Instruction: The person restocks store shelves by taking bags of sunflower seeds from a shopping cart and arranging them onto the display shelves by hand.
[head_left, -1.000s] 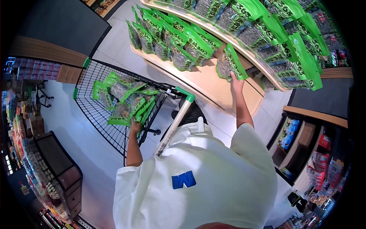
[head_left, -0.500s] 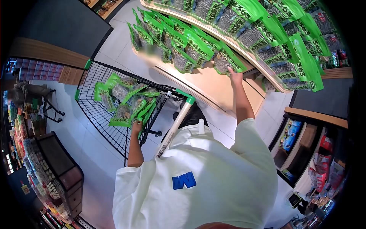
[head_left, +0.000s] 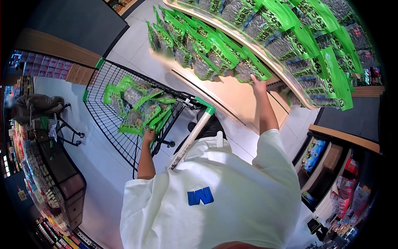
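My right hand is closed on the lower end of a green bag of what look like sunflower seeds, the last in a row on the lower wooden shelf. Down in the cart's black wire basket, my left hand is closed on the edge of another green seed bag. Several similar bags lie loosely heaped around it. The black wire shopping cart stands at my left front, its light handle with green ends close against my body.
An upper shelf tier is packed with more green bags. Bare wood shows on the lower shelf's near part. A person with another cart stands far left. Snack racks are on the right, and a display counter on the left.
Both hands keep to the same bags. The view has shifted slightly, moving shelf and cart a little rightward. The other person and their cart have come further into view.
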Demonstrator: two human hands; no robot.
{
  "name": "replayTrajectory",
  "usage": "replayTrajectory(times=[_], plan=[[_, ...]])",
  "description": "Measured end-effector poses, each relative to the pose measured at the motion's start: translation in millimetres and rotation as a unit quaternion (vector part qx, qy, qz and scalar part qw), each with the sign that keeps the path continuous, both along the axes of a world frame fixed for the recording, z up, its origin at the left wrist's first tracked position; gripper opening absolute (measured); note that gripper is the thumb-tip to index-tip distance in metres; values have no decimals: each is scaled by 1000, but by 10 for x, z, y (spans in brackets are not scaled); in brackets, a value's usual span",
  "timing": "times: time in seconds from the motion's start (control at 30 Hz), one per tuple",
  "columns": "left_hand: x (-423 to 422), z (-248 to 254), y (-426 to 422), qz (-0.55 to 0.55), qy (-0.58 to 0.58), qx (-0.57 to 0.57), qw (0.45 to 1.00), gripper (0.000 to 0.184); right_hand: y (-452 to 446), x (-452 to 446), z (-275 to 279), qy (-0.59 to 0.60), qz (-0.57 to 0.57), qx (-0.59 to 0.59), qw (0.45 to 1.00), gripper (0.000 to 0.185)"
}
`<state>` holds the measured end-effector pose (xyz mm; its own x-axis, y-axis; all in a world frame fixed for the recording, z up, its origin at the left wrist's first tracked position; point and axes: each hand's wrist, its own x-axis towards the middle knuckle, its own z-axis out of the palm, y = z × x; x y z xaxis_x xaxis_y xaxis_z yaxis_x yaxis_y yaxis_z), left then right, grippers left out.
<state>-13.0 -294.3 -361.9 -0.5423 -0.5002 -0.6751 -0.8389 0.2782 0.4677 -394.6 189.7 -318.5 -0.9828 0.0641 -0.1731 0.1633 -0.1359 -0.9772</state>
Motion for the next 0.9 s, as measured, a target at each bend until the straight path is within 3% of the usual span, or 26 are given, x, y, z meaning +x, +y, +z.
replayTrajectory(times=[0.07,0.1,0.13,0.17,0.23,0.3,0.37,0.4,0.47,0.5,0.6,0.67,0.9], plan=[[60,-160,-71,-12,9,-6,1000,30,-1,43,8,40,-5,92,995,45],[102,-307,-128,-40,29,-39,998,31,2,91,21,-26,-21,155,987,43],[93,-279,-126,-52,25,-53,997,32,12,94,-258,72,-52,106,990,38],[59,-203,-88,-61,19,-67,996,33,68,146,-411,71,-45,101,991,34],[-24,56,12,-73,20,-106,991,36,129,341,-693,54,-73,142,986,28],[-46,15,-57,-55,6,-96,994,40,237,577,-789,-42,-28,183,982,22],[-56,-124,-147,-36,2,-143,989,50,102,862,-516,-105,14,109,988,21],[-106,-133,-154,-23,-4,-143,989,50,-24,963,-312,-107,29,111,988,21],[-226,-70,-150,0,-40,-282,959,59,-302,1171,91,-91,36,137,986,22],[-266,-72,-155,-1,-47,-276,960,59,-439,1232,262,-98,39,142,984,22],[-440,-72,-167,-107,-73,-284,950,62,-676,1292,600,-58,88,144,984,25],[-577,-83,-167,-172,-178,-264,932,59,-741,1241,695,-49,133,166,976,26],[-681,-492,-285,-224,-206,-262,916,25,-533,1215,896,-48,158,235,958,24]])
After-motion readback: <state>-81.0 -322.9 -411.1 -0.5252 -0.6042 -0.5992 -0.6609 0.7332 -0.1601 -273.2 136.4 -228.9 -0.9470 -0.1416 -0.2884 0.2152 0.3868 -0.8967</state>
